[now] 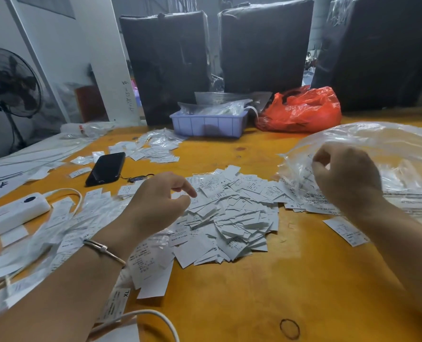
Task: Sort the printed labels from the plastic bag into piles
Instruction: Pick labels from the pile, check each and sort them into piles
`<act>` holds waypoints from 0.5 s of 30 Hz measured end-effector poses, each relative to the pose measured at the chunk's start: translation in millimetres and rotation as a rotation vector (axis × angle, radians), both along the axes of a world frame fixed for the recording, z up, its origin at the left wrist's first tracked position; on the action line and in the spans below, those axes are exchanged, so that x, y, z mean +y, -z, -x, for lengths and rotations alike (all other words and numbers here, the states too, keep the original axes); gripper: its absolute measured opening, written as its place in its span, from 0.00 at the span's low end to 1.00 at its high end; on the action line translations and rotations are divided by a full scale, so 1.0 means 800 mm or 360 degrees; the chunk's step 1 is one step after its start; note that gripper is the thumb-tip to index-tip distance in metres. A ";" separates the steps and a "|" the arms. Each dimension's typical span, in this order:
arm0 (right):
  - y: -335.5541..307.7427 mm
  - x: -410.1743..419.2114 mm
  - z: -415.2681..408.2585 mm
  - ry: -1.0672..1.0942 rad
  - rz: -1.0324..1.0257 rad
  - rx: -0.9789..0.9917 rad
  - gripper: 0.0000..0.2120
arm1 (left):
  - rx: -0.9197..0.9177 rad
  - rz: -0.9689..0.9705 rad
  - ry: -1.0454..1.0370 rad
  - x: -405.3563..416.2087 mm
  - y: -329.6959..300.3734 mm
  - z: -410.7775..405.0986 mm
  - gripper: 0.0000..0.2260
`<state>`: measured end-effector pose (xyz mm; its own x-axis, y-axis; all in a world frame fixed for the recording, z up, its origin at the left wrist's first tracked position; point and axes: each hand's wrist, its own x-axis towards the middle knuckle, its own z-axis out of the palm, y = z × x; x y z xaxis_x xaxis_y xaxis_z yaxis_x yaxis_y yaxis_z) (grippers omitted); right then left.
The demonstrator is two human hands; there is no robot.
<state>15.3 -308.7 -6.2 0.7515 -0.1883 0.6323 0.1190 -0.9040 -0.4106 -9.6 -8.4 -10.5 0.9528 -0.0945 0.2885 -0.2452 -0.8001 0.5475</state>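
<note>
Labels (229, 211): a loose white heap lies mid-tabletop (291, 280), spilling toward the mouth of the clear plastic bag (382, 154) on the right. Some slips look to be inside the bag's near edge.

Right hand (345, 178): fingers curled, pinching the bag's film near the opening, lifted a little off the surface. Left hand (160, 196): poised over the heap's left edge, thumb and forefinger drawn close together as if to pick; whether a slip is caught between them, I cannot tell.

Already spread: a smaller scatter of labels (153, 149) farther back, near the phone (106, 169), and long strips (56, 223) at left beside the white power strip (12, 213).

Judgement on the step: emptying or steadying the bag while starting to pick.
- Hold the bag by its closed end, mouth low, so remaining slips slide onto the heap rather than flutter.
- Then lay the bag aside, clear of the piles.
- Pick one slip at a time, printed face up; sizes such as XL are readable.
- Keep piles well apart from the heap.
</note>
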 end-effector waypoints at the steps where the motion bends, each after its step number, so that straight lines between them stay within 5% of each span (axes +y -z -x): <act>1: -0.002 0.010 0.005 -0.0240 -0.0198 0.0026 0.04 | -0.0004 0.0055 0.0076 -0.003 0.000 0.001 0.10; 4: -0.006 0.047 0.028 -0.1007 -0.0948 0.0457 0.03 | 0.0090 0.0276 0.0330 -0.013 -0.002 0.007 0.08; 6: -0.003 0.065 0.040 -0.1328 -0.1184 0.0758 0.06 | 0.0212 0.0351 0.0474 -0.019 -0.004 0.011 0.17; 10: 0.004 0.085 0.049 -0.1573 -0.1223 0.0958 0.13 | 0.0433 0.0594 0.0666 -0.028 -0.003 0.015 0.23; 15: 0.007 0.089 0.051 -0.1526 -0.1221 0.0935 0.13 | 0.0394 0.0766 0.0675 -0.028 -0.001 0.015 0.08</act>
<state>-25.7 -237.6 -11.8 0.9045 0.3992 0.1499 0.2009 -0.0889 -0.9756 -21.2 -30.6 -9.3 0.9049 -0.3899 0.1705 -0.3055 -0.3162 0.8982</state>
